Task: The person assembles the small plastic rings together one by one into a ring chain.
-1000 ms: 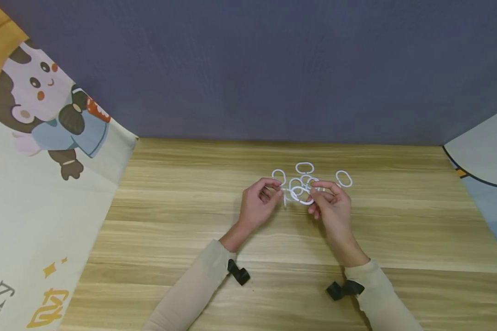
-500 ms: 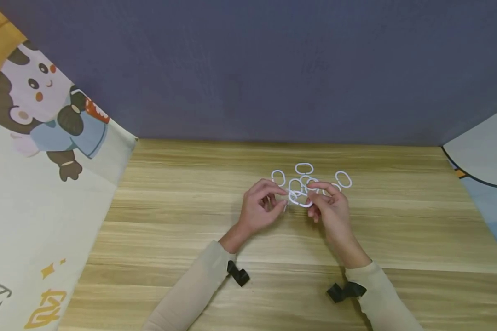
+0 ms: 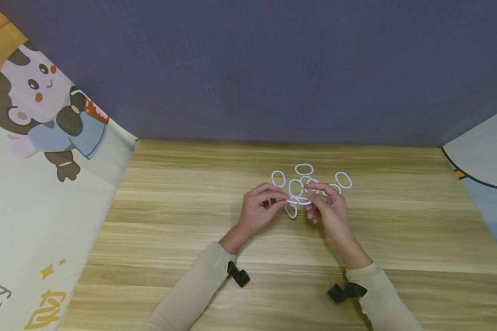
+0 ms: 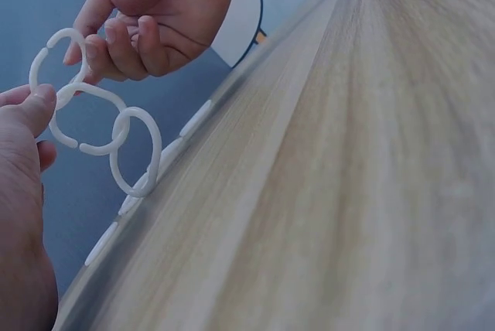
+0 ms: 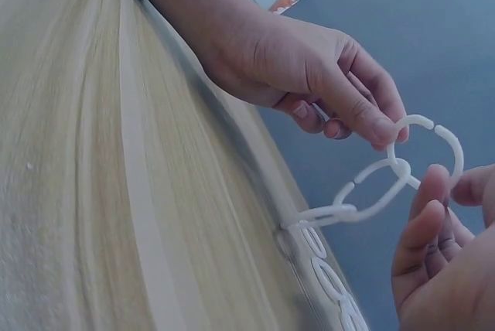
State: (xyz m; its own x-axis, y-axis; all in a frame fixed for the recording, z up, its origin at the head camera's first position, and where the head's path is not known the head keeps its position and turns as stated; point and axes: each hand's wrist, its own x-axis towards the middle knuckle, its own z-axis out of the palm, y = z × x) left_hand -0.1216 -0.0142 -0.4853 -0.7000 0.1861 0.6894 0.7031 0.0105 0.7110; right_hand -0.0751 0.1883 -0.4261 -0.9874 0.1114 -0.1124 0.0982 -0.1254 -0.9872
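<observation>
In the head view, my left hand (image 3: 257, 212) and right hand (image 3: 333, 215) meet low over the wooden table. Both pinch one white plastic C-shaped link (image 5: 456, 145), the left at one side and the right at the opposite side. A narrow split shows in its ring. Through it hangs a second white link (image 4: 102, 91), and a third link (image 4: 158, 153) is looped through that one, its lower end at or close to the tabletop. My right thumb and index fingertip are close together on the upper link; its other fingers curl loosely below.
Several loose white links lie just beyond the hands, among them one at the back (image 3: 304, 169), one at left (image 3: 278, 178) and one at right (image 3: 343, 180). A dark blue panel (image 3: 248, 73) rises behind the wooden table (image 3: 170, 230).
My left hand has shifted slightly right, towards the right hand. The held link has turned from facing up to nearly edge-on, and the hanging links now show below it. Loose links stay put.
</observation>
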